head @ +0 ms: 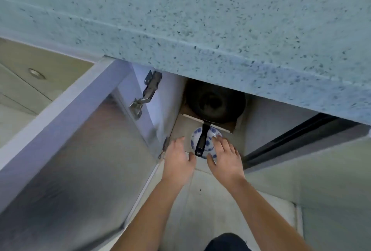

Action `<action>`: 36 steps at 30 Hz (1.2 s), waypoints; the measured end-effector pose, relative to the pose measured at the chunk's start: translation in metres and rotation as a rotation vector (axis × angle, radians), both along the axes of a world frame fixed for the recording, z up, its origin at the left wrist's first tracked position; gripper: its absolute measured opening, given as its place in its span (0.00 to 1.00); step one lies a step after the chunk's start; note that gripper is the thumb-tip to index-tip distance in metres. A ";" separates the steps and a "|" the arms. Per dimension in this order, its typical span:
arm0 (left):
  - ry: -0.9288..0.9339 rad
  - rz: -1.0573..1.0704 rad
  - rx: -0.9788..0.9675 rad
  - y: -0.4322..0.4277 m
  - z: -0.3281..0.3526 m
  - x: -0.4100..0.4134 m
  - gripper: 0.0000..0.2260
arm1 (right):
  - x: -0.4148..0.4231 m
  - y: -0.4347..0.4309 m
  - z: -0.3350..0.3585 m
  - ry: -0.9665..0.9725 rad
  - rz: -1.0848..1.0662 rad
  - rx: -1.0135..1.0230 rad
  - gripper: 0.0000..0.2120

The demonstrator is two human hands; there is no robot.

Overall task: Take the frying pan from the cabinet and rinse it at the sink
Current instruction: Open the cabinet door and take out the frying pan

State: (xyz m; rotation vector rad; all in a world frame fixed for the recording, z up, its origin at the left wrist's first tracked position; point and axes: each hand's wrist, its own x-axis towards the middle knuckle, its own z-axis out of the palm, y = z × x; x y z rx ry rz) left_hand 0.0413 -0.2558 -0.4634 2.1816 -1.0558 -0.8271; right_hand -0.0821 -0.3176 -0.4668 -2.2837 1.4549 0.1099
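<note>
A black frying pan (215, 104) sits on a shelf inside the open cabinet (261, 128) under the countertop, its far rim hidden by the counter's edge. Its black handle (202, 140) points toward me, lying over a white bowl with blue flowers (208, 143) below it. My left hand (177, 161) hovers with relaxed fingers just left of the handle, holding nothing. My right hand (225, 159) is spread over the bowl's right side, fingertips at its rim, thumb near the handle's end.
The cabinet door (66, 150) stands swung open on the left, its metal hinge (145, 94) showing. A speckled blue-green countertop (200, 19) overhangs the cabinet. Beige drawers (30, 82) lie at far left. Pale floor tiles (210, 200) are below my arms.
</note>
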 end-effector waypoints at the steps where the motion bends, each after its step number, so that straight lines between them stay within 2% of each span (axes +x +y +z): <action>1: 0.003 -0.001 -0.010 -0.007 -0.015 0.002 0.24 | 0.004 -0.006 -0.019 -0.011 -0.017 -0.004 0.27; 9: 0.078 0.020 -0.123 -0.054 -0.135 0.013 0.24 | 0.032 -0.043 -0.159 -0.258 -0.142 -0.078 0.24; 15: 0.265 0.076 -0.189 -0.084 -0.197 0.005 0.23 | 0.039 -0.079 -0.219 -0.352 -0.312 -0.073 0.22; 20: 0.412 0.157 -0.204 -0.087 -0.225 -0.006 0.25 | 0.045 -0.096 -0.242 -0.551 -0.491 0.129 0.22; 24: 0.452 0.136 -0.177 -0.096 -0.236 -0.008 0.27 | 0.054 -0.108 -0.247 -0.720 -0.590 0.320 0.23; 28: 0.428 0.102 -0.155 -0.109 -0.236 -0.010 0.23 | 0.058 -0.120 -0.251 -0.856 -0.696 0.458 0.23; 36: 0.497 0.074 -0.121 -0.111 -0.247 -0.021 0.25 | 0.055 -0.127 -0.251 -0.997 -0.833 0.761 0.06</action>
